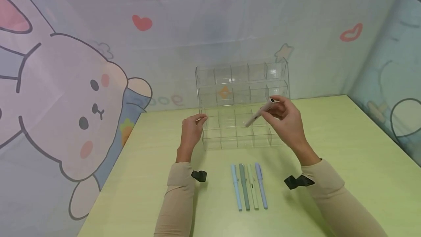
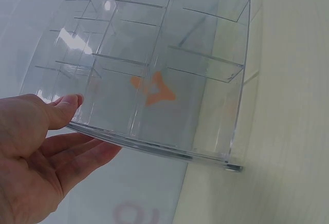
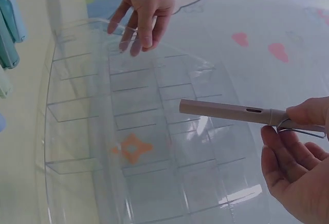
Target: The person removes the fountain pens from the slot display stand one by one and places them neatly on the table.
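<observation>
My right hand pinches a pale pinkish-beige capped pen between thumb and fingers near its wire clip. The pen slants in front of a clear tiered rack, its plain end pointing down and left in the head view. At the rack's left side, my left hand holds the edge of the side panel, thumb on one face and fingers on the other. Nearer to me, a light blue pen, a dark green pen, a light green pen and a lavender pen lie side by side.
The rack stands near the back of a light green table, its tiers split into small compartments by thin clear dividers. Behind it hangs a printed cloth with hearts and a large cartoon rabbit. Black wrist cameras sit on both sleeves.
</observation>
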A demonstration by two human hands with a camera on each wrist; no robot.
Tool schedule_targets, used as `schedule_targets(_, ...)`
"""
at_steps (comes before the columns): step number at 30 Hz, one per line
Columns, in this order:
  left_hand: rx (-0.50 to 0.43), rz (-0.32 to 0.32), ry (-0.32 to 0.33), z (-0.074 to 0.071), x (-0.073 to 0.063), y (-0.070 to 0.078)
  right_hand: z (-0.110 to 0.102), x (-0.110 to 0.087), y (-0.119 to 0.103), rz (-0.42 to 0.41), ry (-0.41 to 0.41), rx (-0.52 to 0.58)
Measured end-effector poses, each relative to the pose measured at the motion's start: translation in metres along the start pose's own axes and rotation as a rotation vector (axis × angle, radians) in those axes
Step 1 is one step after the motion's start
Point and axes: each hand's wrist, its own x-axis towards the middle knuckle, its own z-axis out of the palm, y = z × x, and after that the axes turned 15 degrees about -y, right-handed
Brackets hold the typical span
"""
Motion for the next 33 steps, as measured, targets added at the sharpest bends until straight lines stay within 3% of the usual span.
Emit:
schedule_targets(11, -0.017, -0.025, -0.007, 0.001, -0.001, 0.000, -0.006, 0.000, -0.009, -0.058, 0.056, 0.052)
schedule_targets(19, -0.026, -0.008, -0.010, 0.000, 0.000, 0.000, -0.013, -0.001, -0.018, -0.085, 0.097, 0.071)
schedule_targets(33, -0.012, -0.008, -0.008, 0.000, 0.000, 0.001, -0.019, -0.003, -0.023, -0.065, 0.121, -0.019)
